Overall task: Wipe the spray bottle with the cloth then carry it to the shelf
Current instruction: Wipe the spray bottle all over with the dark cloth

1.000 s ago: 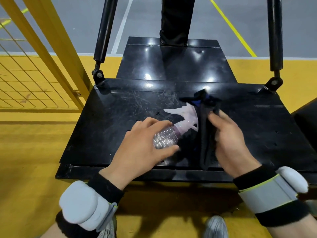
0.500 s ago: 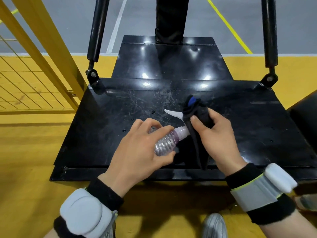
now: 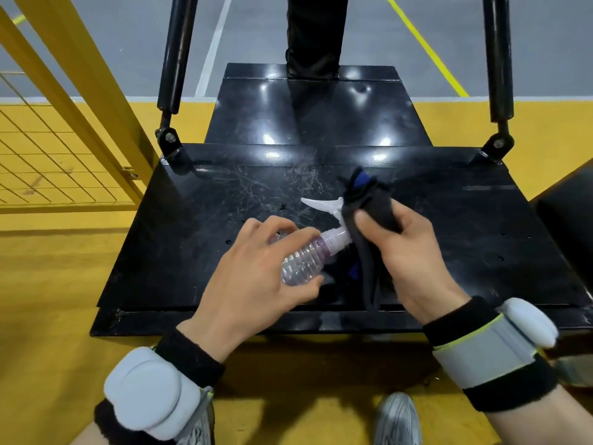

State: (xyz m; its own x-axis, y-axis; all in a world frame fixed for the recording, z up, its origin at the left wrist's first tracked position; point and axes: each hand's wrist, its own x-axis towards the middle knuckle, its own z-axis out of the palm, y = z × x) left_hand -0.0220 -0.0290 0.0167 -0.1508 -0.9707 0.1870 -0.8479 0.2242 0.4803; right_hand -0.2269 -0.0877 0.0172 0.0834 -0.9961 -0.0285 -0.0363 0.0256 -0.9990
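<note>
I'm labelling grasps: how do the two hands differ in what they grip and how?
The left hand wraps the clear ribbed plastic spray bottle around its body; the right hand pinches the dark grey cloth against the bottle's white trigger head. The left palm faces down; the right thumb points up-left. Both wear black wristbands.

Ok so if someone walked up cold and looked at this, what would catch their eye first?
Probably the two hands at centre: the left hand grips a clear spray bottle lying tilted over the black platform, while the right hand presses a dark cloth around its white trigger head. Next, the bright yellow floor and yellow fence on the left, and the padded wrist bands low in the frame.
</note>
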